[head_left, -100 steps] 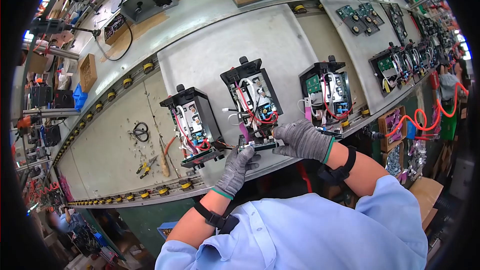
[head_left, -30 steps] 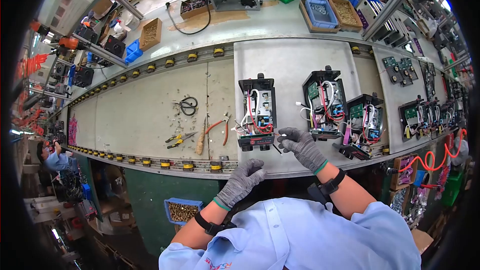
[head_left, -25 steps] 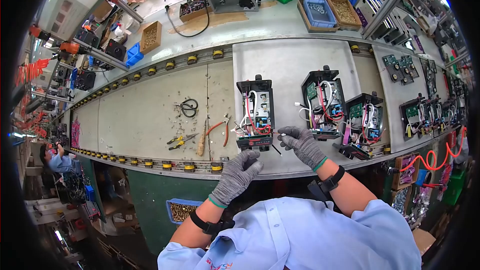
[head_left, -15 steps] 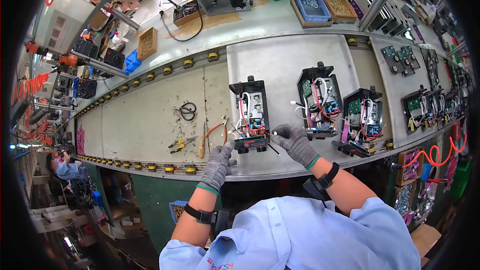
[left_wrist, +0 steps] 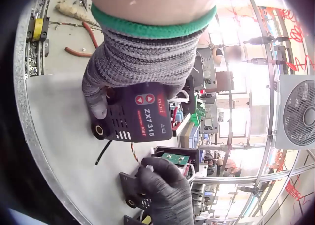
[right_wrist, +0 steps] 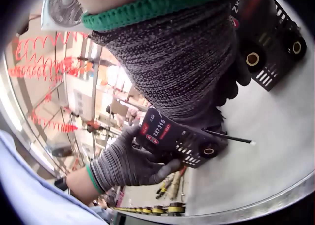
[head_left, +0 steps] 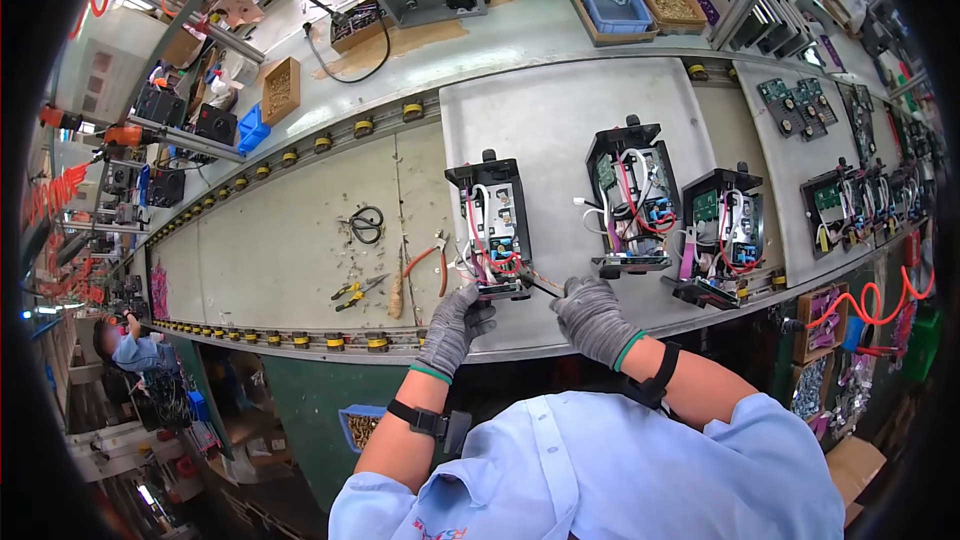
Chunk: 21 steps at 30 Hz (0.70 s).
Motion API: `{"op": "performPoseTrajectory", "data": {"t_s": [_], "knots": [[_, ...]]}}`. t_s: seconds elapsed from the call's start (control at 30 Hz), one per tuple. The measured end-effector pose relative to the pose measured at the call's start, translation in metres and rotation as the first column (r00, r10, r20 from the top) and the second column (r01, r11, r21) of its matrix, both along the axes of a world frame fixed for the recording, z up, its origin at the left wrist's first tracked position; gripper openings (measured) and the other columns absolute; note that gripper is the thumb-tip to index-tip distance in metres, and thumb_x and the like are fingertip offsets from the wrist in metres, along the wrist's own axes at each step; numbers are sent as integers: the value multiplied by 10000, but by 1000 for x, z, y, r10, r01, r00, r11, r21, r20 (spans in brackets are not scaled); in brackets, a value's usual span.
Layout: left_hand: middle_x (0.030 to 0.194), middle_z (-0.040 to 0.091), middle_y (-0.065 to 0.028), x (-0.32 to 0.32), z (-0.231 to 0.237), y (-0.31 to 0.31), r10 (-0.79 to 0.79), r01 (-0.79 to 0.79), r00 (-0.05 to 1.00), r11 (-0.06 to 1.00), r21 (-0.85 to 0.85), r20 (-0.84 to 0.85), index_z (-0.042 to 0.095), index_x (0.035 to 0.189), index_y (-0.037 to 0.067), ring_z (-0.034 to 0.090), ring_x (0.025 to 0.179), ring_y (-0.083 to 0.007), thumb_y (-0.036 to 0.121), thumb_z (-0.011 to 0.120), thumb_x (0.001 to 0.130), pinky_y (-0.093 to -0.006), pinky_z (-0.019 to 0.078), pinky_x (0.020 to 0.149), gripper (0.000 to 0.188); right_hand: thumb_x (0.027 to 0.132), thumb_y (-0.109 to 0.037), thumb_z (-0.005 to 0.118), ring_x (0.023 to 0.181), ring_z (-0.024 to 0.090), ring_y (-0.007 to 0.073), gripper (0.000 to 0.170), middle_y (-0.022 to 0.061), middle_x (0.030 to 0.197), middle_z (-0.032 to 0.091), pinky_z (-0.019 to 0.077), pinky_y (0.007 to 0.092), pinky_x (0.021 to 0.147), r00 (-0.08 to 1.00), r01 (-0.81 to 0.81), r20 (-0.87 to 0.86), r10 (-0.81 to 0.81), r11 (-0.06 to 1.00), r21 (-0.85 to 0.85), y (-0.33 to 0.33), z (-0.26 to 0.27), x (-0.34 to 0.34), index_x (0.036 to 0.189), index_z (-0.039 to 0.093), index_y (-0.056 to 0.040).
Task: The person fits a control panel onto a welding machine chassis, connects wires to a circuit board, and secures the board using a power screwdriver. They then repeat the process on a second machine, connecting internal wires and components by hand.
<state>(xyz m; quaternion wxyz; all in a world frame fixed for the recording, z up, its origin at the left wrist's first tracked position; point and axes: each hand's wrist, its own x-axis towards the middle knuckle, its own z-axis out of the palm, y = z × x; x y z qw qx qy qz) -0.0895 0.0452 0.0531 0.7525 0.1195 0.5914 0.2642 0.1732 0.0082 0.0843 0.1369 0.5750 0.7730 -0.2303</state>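
My left hand grips the left end of the front panel of an opened welding machine, the leftmost of three on the bench plate. The panel reads ZX7 315. Right of it, my right hand pinches a small white connector between thumb and finger. Thin twisted wires run from the connector back to the machine. A black cable end with a pale tip sticks out in front of the panel. Red and white leads and circuit boards show inside the casing.
Two more opened machines, one in the middle and one farther right, stand on the metal plate. Left lie yellow-handled pliers, red-handled pliers and black scissors. Parts bins stand behind.
My left hand has come up from the plate's front edge onto the panel. My right hand has drawn back rightward from the machine, with the thin wires now stretched between them.
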Motion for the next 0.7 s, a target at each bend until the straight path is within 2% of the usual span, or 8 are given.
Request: {"op": "performPoseTrajectory", "data": {"t_s": [0.07,0.1,0.2,0.3,0.4,0.47,0.63,0.7], "knots": [[1058,654,-81,-1,1,-3,-2,1,1000,999,52,12,628,1204,87,688,917,-244,382,733,909,-441,604,767,430,874,-173,669,887,671,353,267,166,946,659,541,455,810,936,109,-333,-112,994,-29,-5,0,-12,1129,706,-101],[1058,654,-81,-1,1,-4,-3,2,1000,999,50,11,628,1204,87,688,917,-244,382,733,909,-441,604,767,430,885,-176,663,938,682,343,396,175,1019,679,548,469,818,908,189,-356,-221,974,-121,-4,-4,-18,1275,636,-115],[1060,652,-89,-2,0,-5,4,-5,1000,998,63,19,605,1226,74,688,921,-240,363,723,921,-424,605,787,436,883,-178,662,964,692,351,498,175,1062,694,551,473,848,893,358,-219,-395,915,-188,2,-58,-33,1369,565,-122],[1080,643,-94,-5,-6,-7,-5,2,1000,996,95,29,619,1202,87,677,1003,-295,417,796,850,-473,578,868,514,902,-219,632,967,700,349,416,160,1035,709,554,468,867,924,313,-170,-342,933,-177,6,-89,-29,1310,605,-139],[1083,636,-88,-5,-13,-9,4,-9,999,995,98,50,611,1215,101,674,989,-275,409,789,858,-466,578,860,504,934,-271,610,935,706,330,254,148,968,716,551,482,834,939,291,-106,-328,919,-267,12,-36,-17,1139,701,-151],[1076,632,-80,-4,-14,-10,-12,7,999,994,108,48,586,1255,115,670,967,-251,403,762,882,-458,577,854,503,946,-288,617,905,704,326,209,138,920,712,545,490,794,926,315,-200,-320,947,-54,3,-19,-5,1037,728,-136],[1078,622,-70,3,-13,-16,6,-3,1000,987,158,-21,519,1341,117,662,946,-217,365,730,910,-423,584,830,540,974,-228,621,825,698,336,152,132,886,704,547,457,729,931,231,-332,-154,951,206,26,30,-10,1052,704,-127],[1099,611,-63,3,-11,-18,11,-6,1000,981,192,-27,476,1393,106,653,948,-190,345,741,907,-380,590,804,604,963,-205,637,839,701,338,151,133,900,712,554,452,734,890,196,-446,-93,962,192,38,39,-22,1070,703,-120]]}}
